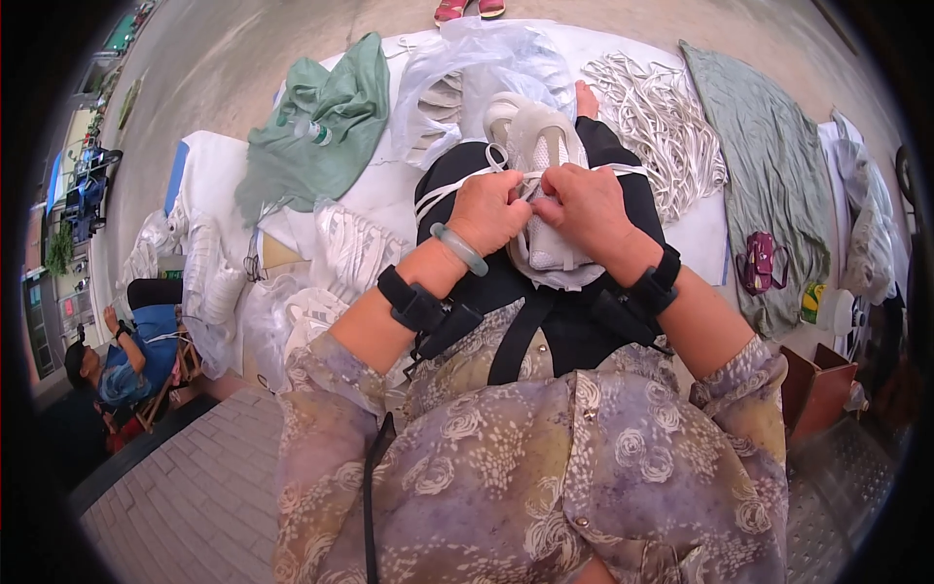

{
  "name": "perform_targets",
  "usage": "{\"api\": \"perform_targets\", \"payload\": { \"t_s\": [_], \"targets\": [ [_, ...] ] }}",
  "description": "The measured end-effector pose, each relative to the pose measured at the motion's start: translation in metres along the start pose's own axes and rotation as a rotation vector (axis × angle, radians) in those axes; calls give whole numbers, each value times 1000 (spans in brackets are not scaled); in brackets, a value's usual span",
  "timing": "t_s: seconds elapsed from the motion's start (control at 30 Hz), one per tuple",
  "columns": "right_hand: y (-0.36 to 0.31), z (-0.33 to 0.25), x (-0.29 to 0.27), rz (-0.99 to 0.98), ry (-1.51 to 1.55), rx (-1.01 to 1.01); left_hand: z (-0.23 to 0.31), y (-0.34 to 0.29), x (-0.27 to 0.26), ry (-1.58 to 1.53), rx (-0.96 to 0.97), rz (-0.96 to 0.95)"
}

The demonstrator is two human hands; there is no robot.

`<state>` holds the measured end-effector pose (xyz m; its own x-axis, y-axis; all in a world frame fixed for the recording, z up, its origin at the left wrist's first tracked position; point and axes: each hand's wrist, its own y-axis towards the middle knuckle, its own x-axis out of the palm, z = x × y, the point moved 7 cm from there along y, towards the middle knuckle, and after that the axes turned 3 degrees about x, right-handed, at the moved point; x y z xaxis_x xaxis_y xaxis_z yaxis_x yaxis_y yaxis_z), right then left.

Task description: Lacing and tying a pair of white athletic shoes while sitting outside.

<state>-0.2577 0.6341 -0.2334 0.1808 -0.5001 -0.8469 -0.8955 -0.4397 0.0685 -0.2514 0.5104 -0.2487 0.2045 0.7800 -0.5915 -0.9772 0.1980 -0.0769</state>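
A white and beige sneaker rests on my lap between my black-trousered thighs. White shoelaces run across it, with loose ends trailing over both thighs. My left hand is closed in a pinch on the lace at the sneaker's left side; a pale bangle circles that wrist. Close beside it, over the sneaker's upper, my right hand pinches the lace between thumb and fingers. Both hands cover part of the lacing. A black strap with a device sits on each wrist.
Beyond my knees lie a clear plastic bag with pale shoes, a heap of white laces and green cloth. More pale sneakers are at left, near a seated person. A maroon pouch rests on grey-green cloth at right.
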Motion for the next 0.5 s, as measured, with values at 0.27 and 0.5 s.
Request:
{"api": "perform_targets", "payload": {
  "t_s": [0.27,0.5],
  "targets": [
    [7,-9,15,-135,-291,-6,-15,7,14,-87,-29,-259],
    [3,-26,16,-48,-422,-209,-12,4,10,-234,18,-333]
  ]
}}
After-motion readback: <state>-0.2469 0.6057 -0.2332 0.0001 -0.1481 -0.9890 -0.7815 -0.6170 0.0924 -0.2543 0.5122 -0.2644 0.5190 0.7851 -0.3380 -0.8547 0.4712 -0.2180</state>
